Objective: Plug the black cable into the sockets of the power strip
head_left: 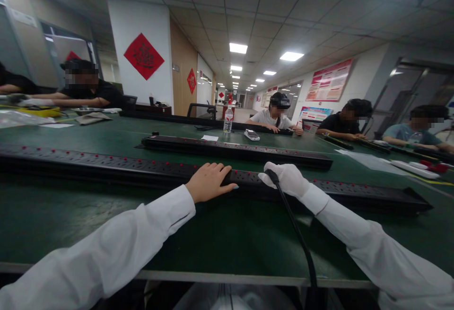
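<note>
A long black power strip (pixel 120 163) with outlet slots and a row of red dots lies across the table in front of me. My left hand (pixel 210 181), bare, rests flat on its top with the fingers stretched out and the thumb pointing right. Just to the right, my right hand (pixel 286 179) in a white glove is closed around the end of a black cord (pixel 292 222). The cord runs down over the table's front edge. The hand sits over the strip; whether the cord's end touches an outlet is hidden by the glove.
A second black strip (pixel 234 149) lies behind the first on the green table (pixel 227 248). Beyond it stand a water bottle (pixel 228 120) and a small white device (pixel 251 134). Several people sit around the table. Papers (pixel 371 161) lie at the right, a cloth (pixel 92 118) at the left.
</note>
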A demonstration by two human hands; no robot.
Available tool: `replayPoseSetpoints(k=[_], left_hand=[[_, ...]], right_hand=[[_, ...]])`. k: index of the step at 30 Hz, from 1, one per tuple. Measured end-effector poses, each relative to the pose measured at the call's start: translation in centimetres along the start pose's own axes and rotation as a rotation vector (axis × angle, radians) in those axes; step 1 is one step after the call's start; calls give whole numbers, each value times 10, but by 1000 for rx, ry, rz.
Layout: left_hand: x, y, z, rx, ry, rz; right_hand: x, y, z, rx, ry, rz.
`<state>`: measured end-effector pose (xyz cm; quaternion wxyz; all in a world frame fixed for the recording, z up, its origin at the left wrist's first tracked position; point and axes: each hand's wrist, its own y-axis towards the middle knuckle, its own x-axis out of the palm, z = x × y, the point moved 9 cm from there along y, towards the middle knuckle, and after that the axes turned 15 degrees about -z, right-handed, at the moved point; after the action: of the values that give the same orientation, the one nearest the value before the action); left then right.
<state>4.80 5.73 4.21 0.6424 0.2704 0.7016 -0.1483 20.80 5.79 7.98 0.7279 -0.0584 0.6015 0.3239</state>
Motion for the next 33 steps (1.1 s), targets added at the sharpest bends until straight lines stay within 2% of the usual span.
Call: replayPoseSetpoints(k=[7,15,24,33], left_hand=[[0,0,-1,-5,-7,-8],[-1,0,1,-3,20,13],[-1,-1,1,3,6,-1],[-1,-1,1,-3,-6,-14]], right_hand=[[3,-1,2,5,-7,-3],[-5,-6,-5,-37,77,60],[0,0,-2,-51,169,42],[-1,-2,-3,-65,163,36]])
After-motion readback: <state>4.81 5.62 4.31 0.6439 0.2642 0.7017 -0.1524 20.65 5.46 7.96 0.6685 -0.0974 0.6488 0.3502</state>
